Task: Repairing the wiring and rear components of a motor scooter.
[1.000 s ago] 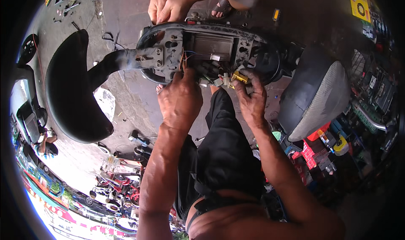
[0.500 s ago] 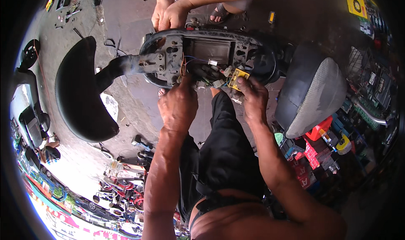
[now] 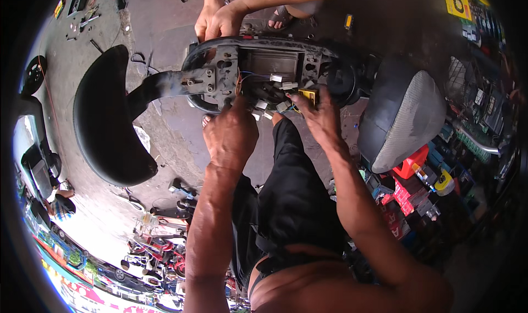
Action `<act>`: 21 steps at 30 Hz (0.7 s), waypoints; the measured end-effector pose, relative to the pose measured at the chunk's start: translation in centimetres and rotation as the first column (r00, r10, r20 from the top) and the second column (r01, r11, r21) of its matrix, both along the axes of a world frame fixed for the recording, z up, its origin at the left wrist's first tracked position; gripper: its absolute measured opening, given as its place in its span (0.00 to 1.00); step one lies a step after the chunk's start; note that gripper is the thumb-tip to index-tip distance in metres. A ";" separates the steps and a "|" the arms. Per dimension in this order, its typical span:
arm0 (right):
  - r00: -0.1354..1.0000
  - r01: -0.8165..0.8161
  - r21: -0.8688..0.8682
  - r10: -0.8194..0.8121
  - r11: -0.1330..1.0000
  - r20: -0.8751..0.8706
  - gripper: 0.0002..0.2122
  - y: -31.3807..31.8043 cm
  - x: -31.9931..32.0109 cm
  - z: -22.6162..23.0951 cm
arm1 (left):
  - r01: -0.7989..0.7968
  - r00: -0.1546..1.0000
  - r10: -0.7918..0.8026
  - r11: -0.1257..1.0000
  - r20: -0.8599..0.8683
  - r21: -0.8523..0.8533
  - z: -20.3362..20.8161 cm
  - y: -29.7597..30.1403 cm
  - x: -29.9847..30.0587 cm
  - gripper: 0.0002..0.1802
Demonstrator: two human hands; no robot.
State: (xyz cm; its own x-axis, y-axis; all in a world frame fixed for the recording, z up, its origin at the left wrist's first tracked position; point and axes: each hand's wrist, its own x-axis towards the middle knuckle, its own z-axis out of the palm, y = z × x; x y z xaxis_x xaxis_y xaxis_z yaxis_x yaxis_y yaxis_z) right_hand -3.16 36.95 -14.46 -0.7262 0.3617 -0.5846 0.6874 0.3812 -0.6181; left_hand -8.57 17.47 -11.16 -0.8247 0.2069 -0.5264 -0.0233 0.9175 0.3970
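A black scooter frame [image 3: 270, 42] lies across in front of me, its middle compartment showing wires and white plug connectors [image 3: 276, 78]. My left hand [image 3: 233, 134] is closed at the compartment's near-left edge, on a bundle of thin orange-brown wires [image 3: 238, 83]; its fingertips are partly hidden. My right hand [image 3: 323, 120] has thumb and fingers on either side of a yellow block [image 3: 309, 95] with wires at it, at the near-right part of the compartment. A grey connector [image 3: 284, 106] hangs between my hands.
A black padded seat [image 3: 110, 120] stands left on a metal bracket [image 3: 212, 76]; a grey-black seat [image 3: 404, 115] is at right. Across the frame, another person's hands [image 3: 217, 21] touch its far edge. Tools lie on the floor far left; boxes and a red container [image 3: 411, 162] sit at right.
My right hand has shifted slightly left and changed its hold, its thumb now left of the yellow block. The block sits lower in the compartment. My left hand stays at the wires.
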 end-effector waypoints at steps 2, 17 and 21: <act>0.991 0.045 -0.016 -0.047 0.999 -0.126 0.19 -1.0 -0.5 -0.2 | -0.071 0.997 0.071 0.997 -0.005 -0.012 0.5 0.6 0.0 0.13; 0.944 -0.142 0.188 0.190 0.972 -0.268 0.26 -3.6 2.2 2.5 | -0.347 0.938 0.341 0.922 0.063 0.169 -0.7 1.6 2.3 0.19; 0.897 -0.089 -0.128 0.023 0.988 -0.442 0.23 -1.4 3.3 0.1 | -0.335 0.940 0.331 0.942 0.080 0.033 -0.8 2.5 2.3 0.19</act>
State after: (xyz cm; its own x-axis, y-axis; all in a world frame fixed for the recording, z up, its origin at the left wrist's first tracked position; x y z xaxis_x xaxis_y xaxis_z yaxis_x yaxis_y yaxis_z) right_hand 0.11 35.59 -14.32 -0.9368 0.2501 -0.2447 0.3148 0.2970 -0.9015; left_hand -6.25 20.02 -11.98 -0.8108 -0.0482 -0.5833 -0.3543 0.8337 0.4236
